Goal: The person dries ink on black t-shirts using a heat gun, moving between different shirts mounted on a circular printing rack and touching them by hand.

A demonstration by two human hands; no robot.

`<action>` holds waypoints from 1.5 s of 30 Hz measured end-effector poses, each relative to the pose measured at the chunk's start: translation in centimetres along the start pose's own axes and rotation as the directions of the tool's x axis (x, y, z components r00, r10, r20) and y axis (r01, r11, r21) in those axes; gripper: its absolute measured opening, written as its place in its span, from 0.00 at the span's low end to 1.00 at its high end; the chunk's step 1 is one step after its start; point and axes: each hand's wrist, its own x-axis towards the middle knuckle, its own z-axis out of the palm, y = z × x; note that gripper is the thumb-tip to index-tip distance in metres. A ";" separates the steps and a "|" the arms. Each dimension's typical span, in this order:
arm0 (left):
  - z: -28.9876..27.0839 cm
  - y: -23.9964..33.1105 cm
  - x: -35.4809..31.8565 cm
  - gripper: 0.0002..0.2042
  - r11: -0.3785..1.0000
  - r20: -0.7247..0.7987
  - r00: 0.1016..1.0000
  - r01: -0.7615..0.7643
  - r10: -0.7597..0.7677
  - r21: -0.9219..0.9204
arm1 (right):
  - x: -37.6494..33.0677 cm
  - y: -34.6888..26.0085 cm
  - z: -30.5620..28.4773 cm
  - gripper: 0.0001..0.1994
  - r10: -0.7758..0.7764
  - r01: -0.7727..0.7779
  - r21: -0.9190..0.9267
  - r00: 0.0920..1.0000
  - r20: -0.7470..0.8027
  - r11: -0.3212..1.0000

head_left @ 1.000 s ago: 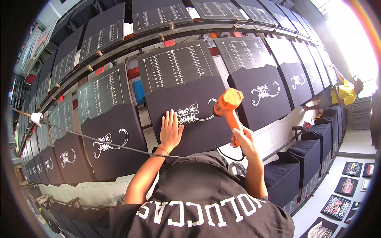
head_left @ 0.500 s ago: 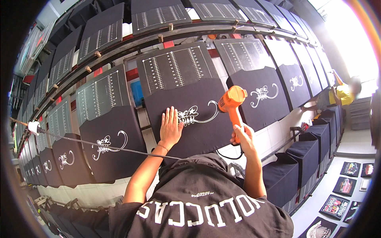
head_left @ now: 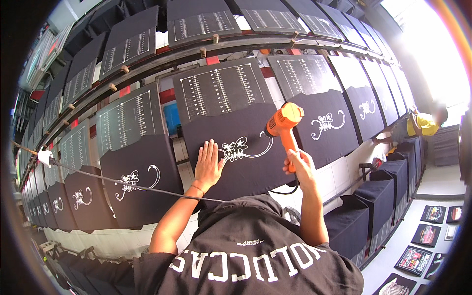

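Head view is showing the right hand (head_left: pixel 301 164) wrapping its grip tightly around the handle of an orange heat gun (head_left: pixel 283 123), whose nozzle is pointing left and down at a white printed design (head_left: pixel 236 150). Just left of that grip, the left hand (head_left: pixel 207 166) is lying flat, fingers spread, on the black shirt (head_left: pixel 236 147) stretched over a printing board, its fingertips just beside the design. Further left, another black shirt (head_left: pixel 140 172) is carrying a matching white print. Beyond the heat gun, a curved rail (head_left: pixel 206 46) is running above the boards.
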 end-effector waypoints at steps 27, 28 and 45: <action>0.9 2.8 -4.7 0.34 0.996 -0.042 0.996 0.084 -0.084 -0.012 | -0.7 -0.4 -0.9 0.13 -0.023 0.012 0.060 0.985 0.173 0.998; 0.3 2.9 -5.4 0.33 0.995 -0.047 0.995 0.084 -0.086 -0.053 | -0.4 0.1 -0.9 0.13 -0.044 0.031 0.081 0.985 0.165 0.996; -6.2 12.0 -4.0 0.24 0.707 0.519 0.803 0.183 0.293 -0.683 | -2.5 2.4 -9.4 0.16 0.012 -0.170 0.518 0.956 0.294 0.838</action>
